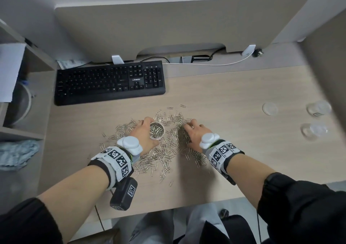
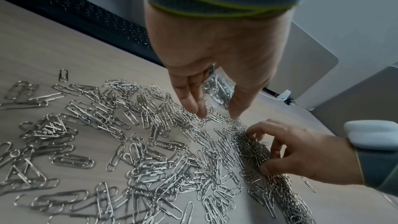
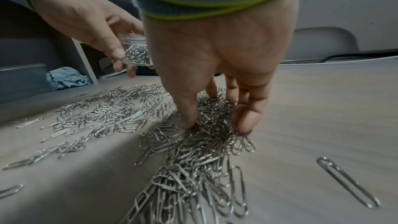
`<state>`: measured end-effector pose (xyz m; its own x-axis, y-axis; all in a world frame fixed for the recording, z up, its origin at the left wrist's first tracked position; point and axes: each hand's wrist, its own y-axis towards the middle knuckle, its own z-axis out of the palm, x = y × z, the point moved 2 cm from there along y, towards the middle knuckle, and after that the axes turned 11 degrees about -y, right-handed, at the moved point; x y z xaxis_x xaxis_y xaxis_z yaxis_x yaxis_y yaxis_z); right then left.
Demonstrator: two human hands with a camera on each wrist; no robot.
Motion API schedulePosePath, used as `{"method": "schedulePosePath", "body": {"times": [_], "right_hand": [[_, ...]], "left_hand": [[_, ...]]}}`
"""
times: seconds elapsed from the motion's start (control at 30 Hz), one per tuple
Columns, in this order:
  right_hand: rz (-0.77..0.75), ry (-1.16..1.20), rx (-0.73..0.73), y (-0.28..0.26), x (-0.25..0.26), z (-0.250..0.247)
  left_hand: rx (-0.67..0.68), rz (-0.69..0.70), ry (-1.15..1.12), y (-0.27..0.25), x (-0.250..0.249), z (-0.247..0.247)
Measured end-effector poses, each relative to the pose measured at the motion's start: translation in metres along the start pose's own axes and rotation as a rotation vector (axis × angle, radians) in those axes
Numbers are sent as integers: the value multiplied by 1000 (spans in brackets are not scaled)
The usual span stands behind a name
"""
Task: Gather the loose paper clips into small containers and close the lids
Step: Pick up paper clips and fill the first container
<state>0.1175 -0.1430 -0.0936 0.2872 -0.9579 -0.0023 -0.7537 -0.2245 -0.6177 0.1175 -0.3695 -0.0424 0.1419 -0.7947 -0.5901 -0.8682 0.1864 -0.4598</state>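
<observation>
Loose silver paper clips (image 1: 166, 153) lie in a wide heap on the wooden desk (image 1: 234, 159). My left hand (image 1: 145, 131) grips a small clear round container (image 1: 156, 130), lidless and nearly full of clips, held upright within the heap. The left wrist view shows that container (image 2: 219, 89) between the fingers (image 2: 191, 98) and thumb. My right hand (image 1: 188, 133) is just right of it, fingers curled down into a dense clump of clips (image 3: 206, 135). In the right wrist view my thumb and fingers (image 3: 247, 120) pinch that clump, which touches the desk.
A black keyboard (image 1: 110, 83) lies behind the heap, under a beige partition (image 1: 177, 28). At the right of the desk are a clear lid (image 1: 270, 108) and two more clear containers (image 1: 318, 109) (image 1: 314, 130). A blue cloth (image 1: 17, 154) sits on the left shelf.
</observation>
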Motion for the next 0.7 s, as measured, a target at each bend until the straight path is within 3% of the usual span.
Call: {"method": "schedulePosePath", "body": {"times": [0.23, 0.4, 0.53, 0.7], "right_hand": [[76, 129, 0, -1, -4, -8], [182, 509, -91, -13, -17, -26], [138, 864, -143, -26, -19, -54], [48, 1024, -235, -29, -6, -90]], "left_hand": [[-8, 17, 24, 2, -2, 3], [1, 5, 54, 5, -9, 9], [43, 32, 12, 9, -23, 15], [45, 49, -36, 13, -33, 20]]}}
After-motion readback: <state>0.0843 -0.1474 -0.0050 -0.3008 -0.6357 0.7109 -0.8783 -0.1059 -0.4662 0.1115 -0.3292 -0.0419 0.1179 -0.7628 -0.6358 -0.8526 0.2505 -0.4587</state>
